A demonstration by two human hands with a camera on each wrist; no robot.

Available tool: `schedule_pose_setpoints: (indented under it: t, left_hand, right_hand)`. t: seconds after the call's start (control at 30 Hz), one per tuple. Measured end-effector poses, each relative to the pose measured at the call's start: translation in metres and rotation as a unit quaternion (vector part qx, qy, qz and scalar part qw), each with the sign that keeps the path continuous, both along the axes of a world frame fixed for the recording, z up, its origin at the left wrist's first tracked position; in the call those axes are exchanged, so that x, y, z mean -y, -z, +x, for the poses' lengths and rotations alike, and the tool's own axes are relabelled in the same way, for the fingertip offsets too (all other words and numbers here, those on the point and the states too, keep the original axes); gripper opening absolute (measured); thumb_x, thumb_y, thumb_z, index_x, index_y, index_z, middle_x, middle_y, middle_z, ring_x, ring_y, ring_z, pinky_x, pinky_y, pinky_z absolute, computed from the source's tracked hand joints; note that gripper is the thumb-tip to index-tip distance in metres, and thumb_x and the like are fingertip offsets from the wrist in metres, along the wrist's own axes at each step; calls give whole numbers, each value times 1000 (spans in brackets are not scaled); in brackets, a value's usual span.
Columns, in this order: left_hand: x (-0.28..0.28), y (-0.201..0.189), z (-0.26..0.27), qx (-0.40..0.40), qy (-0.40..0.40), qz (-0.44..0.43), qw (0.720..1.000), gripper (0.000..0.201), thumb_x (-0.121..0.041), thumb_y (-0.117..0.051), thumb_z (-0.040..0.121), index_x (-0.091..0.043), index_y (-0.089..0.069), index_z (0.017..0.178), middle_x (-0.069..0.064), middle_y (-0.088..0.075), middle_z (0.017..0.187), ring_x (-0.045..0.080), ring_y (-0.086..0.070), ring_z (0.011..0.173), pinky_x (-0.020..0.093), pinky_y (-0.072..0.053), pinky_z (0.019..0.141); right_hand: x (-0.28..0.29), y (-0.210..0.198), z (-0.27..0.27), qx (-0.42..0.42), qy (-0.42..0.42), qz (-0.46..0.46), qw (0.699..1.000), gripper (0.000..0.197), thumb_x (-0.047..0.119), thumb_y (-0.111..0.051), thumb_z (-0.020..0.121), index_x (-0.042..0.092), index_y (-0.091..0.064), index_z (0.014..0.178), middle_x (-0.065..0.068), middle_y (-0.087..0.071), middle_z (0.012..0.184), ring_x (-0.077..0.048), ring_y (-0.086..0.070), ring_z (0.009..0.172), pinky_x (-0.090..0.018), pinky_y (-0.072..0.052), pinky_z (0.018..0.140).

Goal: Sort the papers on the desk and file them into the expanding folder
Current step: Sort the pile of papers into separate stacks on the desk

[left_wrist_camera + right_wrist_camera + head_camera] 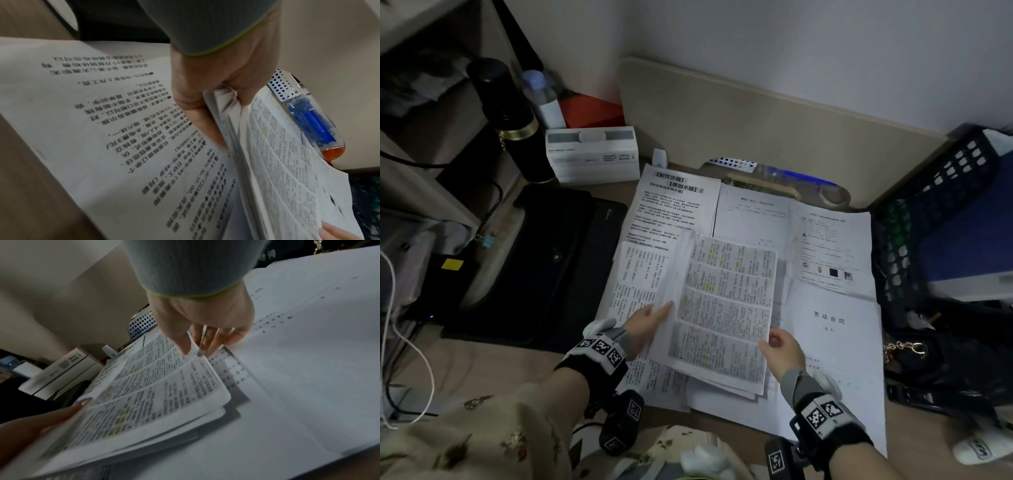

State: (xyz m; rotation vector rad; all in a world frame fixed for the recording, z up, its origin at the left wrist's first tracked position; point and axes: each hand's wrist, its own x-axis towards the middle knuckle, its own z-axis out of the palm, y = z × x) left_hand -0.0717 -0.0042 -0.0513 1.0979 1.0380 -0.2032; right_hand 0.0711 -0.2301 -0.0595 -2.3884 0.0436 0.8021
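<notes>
A stack of printed pages [722, 308], dense with small text and yellow highlighting, is being held just above the other papers in the middle of the tabletop [510, 363]. The left hand [645, 327] is gripping the stack's left edge, thumb lying on top and fingers curled beneath; the left wrist view shows the sheets bunched in that hand's [216, 91] grasp. The right hand [780, 349] is pinching the stack's lower right edge, and the right wrist view shows its thumb [180, 339] lying on the top page with the fingers going under it.

Under and around the stack, loose sheets are lying spread flat: a sheet with a bold bracketed heading [674, 198] at the far left, a faintly printed sheet [753, 219] beside it, a sheet with small pictures [832, 246] to the right, and a title page with four large characters [832, 329] near the right hand.

Left of the papers, a black expanding folder [544, 267] is lying closed on the tabletop. Behind it a white box [592, 154] and a black flask [506, 113] are standing. A clear pouch with blue pens [784, 174] is lying behind the papers, and a dark mesh crate [914, 219] is standing at the right.
</notes>
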Motion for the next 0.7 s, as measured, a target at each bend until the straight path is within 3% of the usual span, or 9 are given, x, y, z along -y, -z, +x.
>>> schedule_pose_setpoints:
  t: [0.13, 0.2, 0.27, 0.33, 0.4, 0.43, 0.5, 0.6, 0.7]
  left_hand:
    - [-2, 5, -1, -6, 10, 2, 1000, 33, -35, -66, 90, -13, -59, 114, 11, -71, 101, 30, -69, 90, 42, -58, 75]
    - [-3, 8, -2, -9, 9, 1, 1000, 39, -34, -70, 86, -12, -60, 116, 12, -71, 103, 30, -69, 90, 40, -58, 71]
    - [-3, 12, -2, -8, 12, 3, 1000, 44, -38, -72, 83, -13, -62, 117, 11, -73, 102, 30, -70, 89, 39, -58, 69]
    - [-4, 16, -3, -9, 10, 6, 1000, 48, -43, -72, 82, -13, -63, 117, 10, -73, 100, 29, -70, 88, 38, -59, 69]
    - [-5, 18, -2, -16, 5, 5, 1000, 50, -47, -71, 81, -13, -63, 117, 10, -72, 103, 29, -70, 92, 43, -58, 77]
    - [-6, 19, -2, -20, 6, 6, 1000, 50, -47, -71, 81, -14, -63, 117, 10, -72, 105, 30, -69, 94, 46, -57, 81]
    - [-6, 19, -2, -24, 11, 7, 1000, 47, -45, -69, 83, -14, -62, 117, 10, -71, 105, 30, -67, 95, 48, -56, 85]
    - [-5, 18, -1, -21, 9, 3, 1000, 45, -43, -67, 86, -12, -61, 118, 9, -70, 103, 28, -67, 92, 43, -56, 81]
    - [-5, 18, -2, -17, 17, 1, 1000, 46, -40, -69, 85, -11, -61, 120, 8, -70, 102, 26, -67, 90, 38, -56, 72]
  right_hand:
    - [-5, -1, 1, -10, 15, 18, 1000, 13, 22, -62, 89, 16, -55, 98, -1, -58, 93, -20, -55, 87, -28, -42, 83]
    - [-4, 1, 2, -10, 15, 2, 1000, 17, 22, -63, 87, 10, -61, 98, -6, -61, 92, -21, -55, 84, -27, -42, 79]
    - [-2, 4, 4, -16, 13, -19, 1000, 15, 19, -64, 84, 5, -64, 89, -14, -63, 84, -22, -53, 74, -28, -40, 70]
    - [0, 3, 7, -26, 26, -23, 999, 20, 13, -61, 80, 9, -49, 65, -16, -47, 65, -21, -39, 61, -28, -30, 60]
    - [5, 1, 10, -52, 54, -12, 997, 33, 7, -56, 78, 15, -29, 59, -6, -30, 59, -18, -27, 57, -28, -21, 57]
    - [7, 1, 11, -73, 66, -3, 995, 33, 6, -53, 77, 15, -27, 60, -4, -27, 59, -18, -26, 57, -28, -20, 56]
    - [10, 2, 13, -103, 82, 5, 991, 27, 8, -53, 78, 12, -33, 60, -6, -34, 61, -21, -34, 58, -28, -31, 57]
    - [8, 0, 14, -108, 89, 43, 989, 19, 25, -61, 82, 8, -53, 83, -11, -56, 88, -28, -54, 83, -40, -46, 78]
    - [2, 3, 14, -122, 115, 78, 983, 50, 32, -61, 89, 12, -43, 132, -6, -49, 127, -29, -46, 123, -44, -36, 102]
